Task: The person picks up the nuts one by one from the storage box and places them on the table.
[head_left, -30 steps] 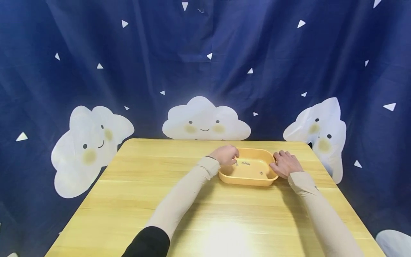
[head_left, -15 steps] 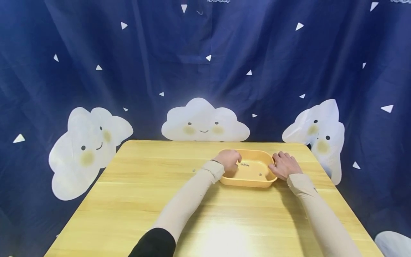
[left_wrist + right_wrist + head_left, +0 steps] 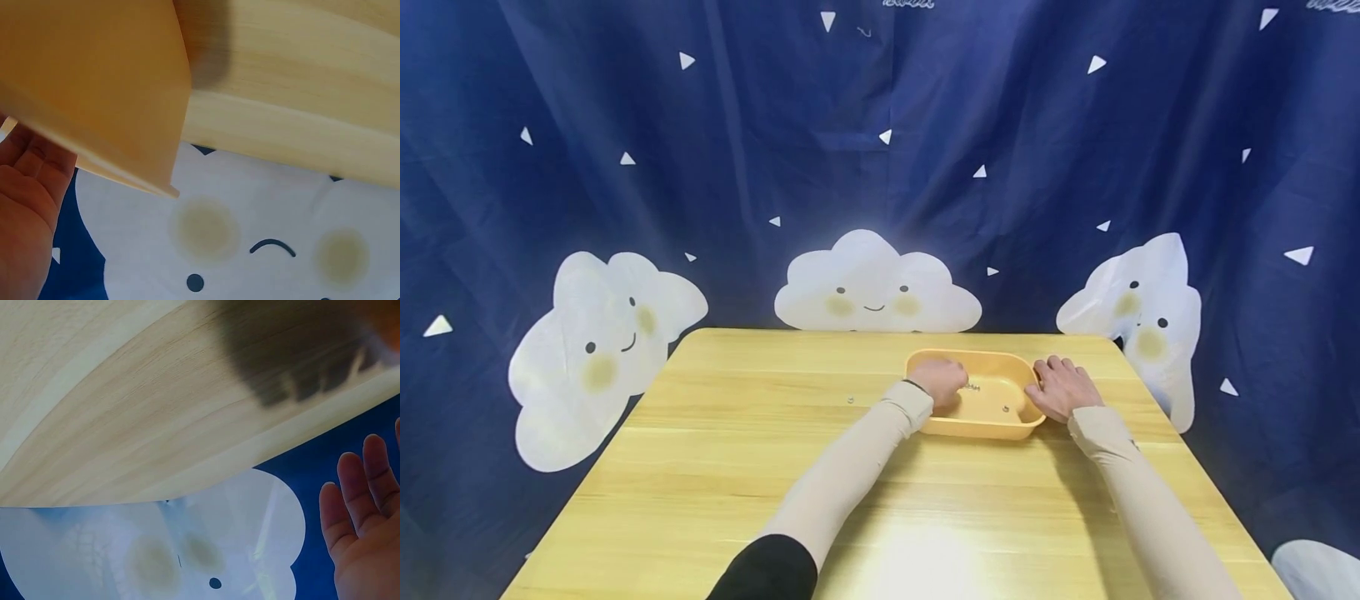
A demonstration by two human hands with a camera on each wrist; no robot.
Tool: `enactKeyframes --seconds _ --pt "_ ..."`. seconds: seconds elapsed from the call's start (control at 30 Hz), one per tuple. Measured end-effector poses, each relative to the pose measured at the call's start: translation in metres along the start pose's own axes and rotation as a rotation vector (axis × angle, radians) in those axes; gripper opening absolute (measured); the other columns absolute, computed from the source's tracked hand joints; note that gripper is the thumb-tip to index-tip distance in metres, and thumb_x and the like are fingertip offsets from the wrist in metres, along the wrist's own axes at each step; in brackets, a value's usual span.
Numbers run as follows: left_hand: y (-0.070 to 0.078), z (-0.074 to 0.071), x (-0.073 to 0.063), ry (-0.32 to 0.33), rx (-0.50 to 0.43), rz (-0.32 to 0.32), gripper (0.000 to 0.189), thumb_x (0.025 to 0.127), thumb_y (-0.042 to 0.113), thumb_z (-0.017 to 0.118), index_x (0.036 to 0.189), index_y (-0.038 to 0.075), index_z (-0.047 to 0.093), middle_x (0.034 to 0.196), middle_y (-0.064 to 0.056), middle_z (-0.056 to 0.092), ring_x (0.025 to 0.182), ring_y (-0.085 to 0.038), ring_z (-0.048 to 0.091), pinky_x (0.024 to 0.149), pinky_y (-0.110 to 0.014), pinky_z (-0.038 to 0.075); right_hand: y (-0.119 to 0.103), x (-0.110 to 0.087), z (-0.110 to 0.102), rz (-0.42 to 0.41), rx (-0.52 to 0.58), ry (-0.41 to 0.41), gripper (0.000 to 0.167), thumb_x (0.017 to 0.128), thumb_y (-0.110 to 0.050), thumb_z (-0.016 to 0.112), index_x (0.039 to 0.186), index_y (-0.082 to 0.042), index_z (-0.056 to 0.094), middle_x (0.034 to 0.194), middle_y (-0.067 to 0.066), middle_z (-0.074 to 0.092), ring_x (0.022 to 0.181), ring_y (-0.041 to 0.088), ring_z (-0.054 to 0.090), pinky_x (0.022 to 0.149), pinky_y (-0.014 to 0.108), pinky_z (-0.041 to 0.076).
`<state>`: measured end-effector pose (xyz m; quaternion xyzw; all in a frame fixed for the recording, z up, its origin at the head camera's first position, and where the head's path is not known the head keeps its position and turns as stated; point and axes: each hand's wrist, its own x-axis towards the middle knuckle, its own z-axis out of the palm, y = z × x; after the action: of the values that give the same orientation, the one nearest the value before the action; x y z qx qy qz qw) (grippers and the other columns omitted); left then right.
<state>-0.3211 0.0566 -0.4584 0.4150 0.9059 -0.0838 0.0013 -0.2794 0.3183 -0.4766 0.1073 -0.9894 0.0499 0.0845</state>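
Note:
A shallow yellow-orange tray (image 3: 977,430) stands toward the far right of the table. My left hand (image 3: 942,380) reaches over its left end, with curled fingers down inside it. Right beside those fingertips lies a short row of small metal pieces (image 3: 973,387), too small to name. Whether the fingertips pinch one is hidden. Another small metal piece (image 3: 1006,409) sits alone toward the tray's right end. My right hand (image 3: 1066,388) rests on the right rim, its thumb at the inner edge. In the right wrist view several fingers (image 3: 356,487) extend fairly straight.
The wooden table (image 3: 715,458) carries one small shiny piece (image 3: 851,400) left of the tray. Behind its far edge hangs a dark blue curtain (image 3: 737,167) printed with clouds and white triangles. Both forearms cross the table from the front.
My left hand has moved right and deeper into the tray, its fingers drawing together by the metal row. The piece on the table has come into sight. My right hand stays on the rim.

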Motion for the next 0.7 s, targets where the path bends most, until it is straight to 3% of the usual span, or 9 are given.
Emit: enactKeyframes --seconds 0.17,0.33,0.7 --pt "0.008 0.0 0.001 -0.033 0.113 0.015 0.027 0.095 0.005 0.059 0.107 0.021 0.078 0.11 0.003 0.076 0.098 -0.014 0.073 0.082 -0.028 0.062 0.001 0.0 0.001 -0.002 -0.002 -0.004 0.043 0.093 -0.033 0.051 0.12 -0.001 0.063 0.121 0.024 0.063 0.11 0.047 0.059 0.089 0.062 0.048" --pt "0.013 0.008 0.004 -0.032 0.184 0.014 0.027 0.097 0.008 0.063 0.111 0.025 0.078 0.113 0.005 0.076 0.1 -0.013 0.073 0.083 -0.028 0.062 0.003 0.001 0.004 -0.006 -0.003 -0.016 0.045 0.094 -0.036 0.049 0.12 -0.002 0.062 0.123 0.024 0.063 0.112 0.047 0.058 0.09 0.063 0.048" --pt "0.02 0.011 0.003 0.004 0.207 0.014 0.02 0.103 0.02 0.061 0.11 0.026 0.078 0.108 0.005 0.078 0.092 -0.012 0.074 0.078 -0.025 0.062 0.004 -0.001 0.003 -0.008 -0.011 -0.017 0.045 0.095 -0.035 0.049 0.121 -0.001 0.062 0.124 0.024 0.063 0.113 0.047 0.057 0.09 0.063 0.048"
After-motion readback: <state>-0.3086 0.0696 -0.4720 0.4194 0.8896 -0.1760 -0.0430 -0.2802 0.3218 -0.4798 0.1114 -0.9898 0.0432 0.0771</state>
